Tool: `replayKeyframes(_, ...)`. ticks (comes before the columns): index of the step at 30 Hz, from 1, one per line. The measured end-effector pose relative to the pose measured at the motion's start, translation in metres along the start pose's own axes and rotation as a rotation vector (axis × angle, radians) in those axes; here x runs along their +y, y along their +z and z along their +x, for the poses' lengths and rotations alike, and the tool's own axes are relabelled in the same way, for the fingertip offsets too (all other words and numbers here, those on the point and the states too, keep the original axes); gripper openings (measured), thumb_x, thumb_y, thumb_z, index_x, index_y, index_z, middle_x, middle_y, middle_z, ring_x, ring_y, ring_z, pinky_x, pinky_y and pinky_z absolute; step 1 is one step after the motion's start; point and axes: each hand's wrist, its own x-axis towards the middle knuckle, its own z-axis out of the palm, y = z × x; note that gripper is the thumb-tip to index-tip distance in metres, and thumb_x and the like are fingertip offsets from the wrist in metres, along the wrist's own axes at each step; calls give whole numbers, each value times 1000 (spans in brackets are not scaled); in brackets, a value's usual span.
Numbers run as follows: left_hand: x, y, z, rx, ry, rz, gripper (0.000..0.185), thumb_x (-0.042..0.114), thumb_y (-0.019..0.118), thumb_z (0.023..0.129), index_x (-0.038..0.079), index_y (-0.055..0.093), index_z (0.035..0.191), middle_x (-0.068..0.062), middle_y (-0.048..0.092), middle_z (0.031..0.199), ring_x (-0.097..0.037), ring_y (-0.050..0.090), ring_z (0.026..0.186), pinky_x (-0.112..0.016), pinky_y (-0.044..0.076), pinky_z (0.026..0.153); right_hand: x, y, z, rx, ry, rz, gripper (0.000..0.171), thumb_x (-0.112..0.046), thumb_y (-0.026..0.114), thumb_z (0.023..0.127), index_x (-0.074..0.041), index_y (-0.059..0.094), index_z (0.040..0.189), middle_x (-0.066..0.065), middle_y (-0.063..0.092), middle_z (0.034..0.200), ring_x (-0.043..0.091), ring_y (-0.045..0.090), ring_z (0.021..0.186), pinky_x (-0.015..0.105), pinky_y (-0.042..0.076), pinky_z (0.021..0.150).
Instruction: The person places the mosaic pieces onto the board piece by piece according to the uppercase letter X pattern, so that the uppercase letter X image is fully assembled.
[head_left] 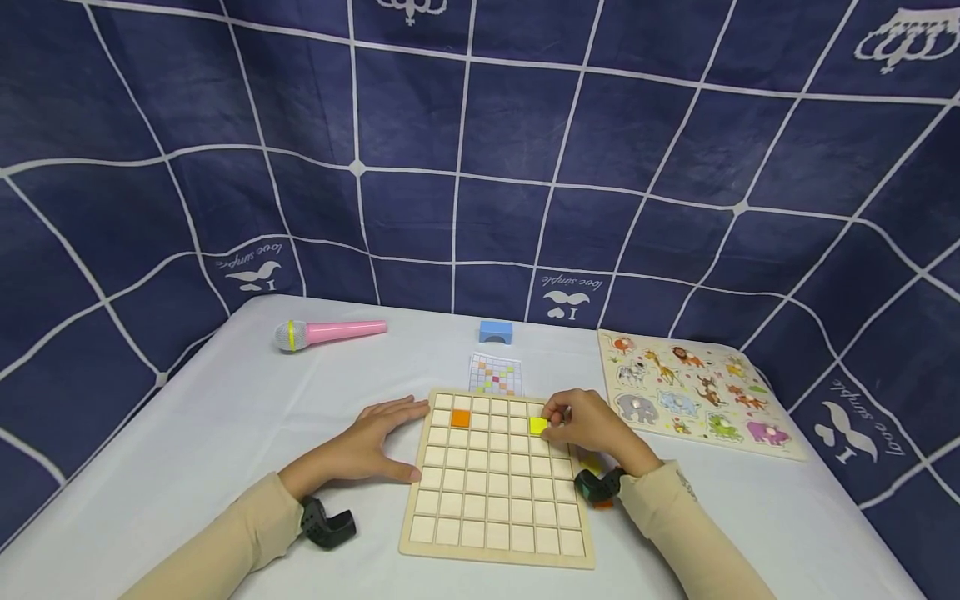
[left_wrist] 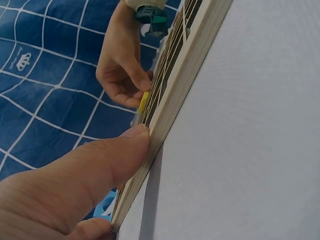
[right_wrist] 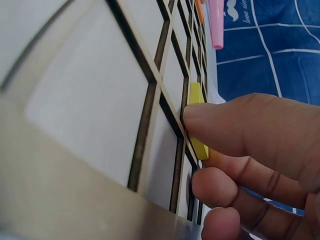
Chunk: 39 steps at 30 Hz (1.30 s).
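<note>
A wooden grid board (head_left: 495,557) lies on the white table, with an orange tile (head_left: 461,418) in a cell of its second row. My right hand (head_left: 592,425) pinches a yellow tile (head_left: 538,426) at the same row, toward the right side. In the right wrist view the yellow tile (right_wrist: 199,135) stands partly above the grid, thumb on its near face. My left hand (head_left: 360,442) rests at the board's left edge, fingers extended. The left wrist view has its thumb (left_wrist: 115,157) touching the rim.
Behind the board lies a printed pattern card (head_left: 497,375), then a blue block (head_left: 496,332). A pink toy microphone (head_left: 337,332) is at the back left, an animal puzzle (head_left: 697,396) at the right. Loose yellow (head_left: 592,463) and orange (head_left: 603,504) tiles lie partly hidden by my right wrist.
</note>
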Motion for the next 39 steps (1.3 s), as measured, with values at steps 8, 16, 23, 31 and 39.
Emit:
replayKeyframes(8,0,0,0,0,7,1,101,41,95,78,-2,52,158,-20,48,165,-47,30,158,-71,17,123,0,0,0,-8,14,-9,16,-7,89,85,-7,75,93,-7,62,78,11,50,66,25,41,61)
replayKeyframes(16,3,-1,0,-1,17,0,100,40,95,79,-1,51,158,-21,47,166,-48,30,158,-72,17,122,4,-6,-4,-32,-4,35,16,-7,87,87,-5,77,99,-6,65,82,13,51,67,25,42,60)
replayKeyframes(23,3,-1,0,-3,17,1,100,40,95,78,-1,51,158,-21,47,166,-48,30,158,-72,17,122,13,-13,-12,-53,-77,126,16,-4,82,91,-1,79,107,-3,65,87,12,54,73,23,46,64)
replayKeyframes(31,2,-1,0,-4,16,5,100,40,95,79,-1,51,158,-20,47,166,-48,30,158,-72,17,122,24,-22,-27,-60,-92,231,14,-5,77,97,1,78,109,0,66,89,11,54,75,22,45,67)
replayKeyframes(39,1,-1,1,-5,25,12,100,40,96,79,-1,51,158,-21,48,165,-48,30,158,-73,17,122,33,-33,-45,-81,-79,277,13,-5,74,100,1,78,112,3,69,94,12,57,77,22,49,66)
